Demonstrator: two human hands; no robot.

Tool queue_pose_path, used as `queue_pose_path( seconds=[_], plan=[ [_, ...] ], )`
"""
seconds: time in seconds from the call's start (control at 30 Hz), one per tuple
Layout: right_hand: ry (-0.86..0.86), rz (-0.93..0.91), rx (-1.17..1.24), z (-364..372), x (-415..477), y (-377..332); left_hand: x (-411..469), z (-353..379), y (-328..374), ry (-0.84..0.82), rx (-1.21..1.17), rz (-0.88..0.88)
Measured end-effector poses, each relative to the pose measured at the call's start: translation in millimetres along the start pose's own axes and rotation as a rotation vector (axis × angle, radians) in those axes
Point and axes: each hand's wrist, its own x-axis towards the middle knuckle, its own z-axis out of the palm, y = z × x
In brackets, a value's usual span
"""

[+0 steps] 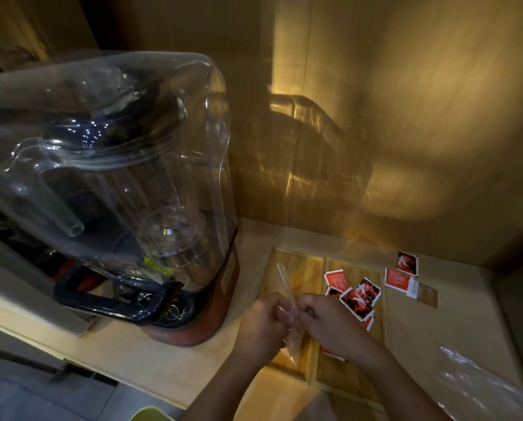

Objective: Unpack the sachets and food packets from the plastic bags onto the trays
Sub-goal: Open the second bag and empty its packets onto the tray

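**A:** Head view first: what are the hands on?

**B:** Both are closed on one small clear plastic bag (285, 287). The left hand (261, 322) and right hand (330, 322) pinch it from either side, knuckles nearly touching, directly above the wooden tray (295, 262).

**A:** Which way does the bag run from that grip?

**B:** Its long axis is close to upright. One end rises from the pinch toward the tray's far edge; the other hangs below the fists over the tray's near part. Neither hand is nearer; they share it. I judge they are working it open, so any contents should fall straight onto the tray. What is inside I cannot tell.

**A:** Anything already out?

**B:** Red sachets (355, 296) lie in a loose heap on the tray's right-hand section, some overlapping. A few more sachets (406, 270) sit off the tray, further right, on the pale countertop (454, 311).

**A:** And around the tray?

**B:** Left of it stands a large blender (126, 183) under a clear cover. Near and right of it lies crumpled clear plastic (478, 387). Behind it, a wood-panelled wall (406, 117) in dim amber light.
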Motion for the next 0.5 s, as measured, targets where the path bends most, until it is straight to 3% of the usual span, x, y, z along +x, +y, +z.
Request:
queue_pose_path(
  seconds=[0.17, 0.33, 0.5],
  plan=[
    [0.219, 0.136, -0.058, -5, 1, 2, -4, -3, 1, 0.270, 0.261, -0.057],
    [0.077, -0.007, -0.091, 5, 1, -2, -2, -3, 4, 0.086, 0.218, 0.072],
    [0.164, -0.060, -0.194, 1, 1, -7, -2, -4, 0, 0.174, 0.330, 0.114]
  ],
)
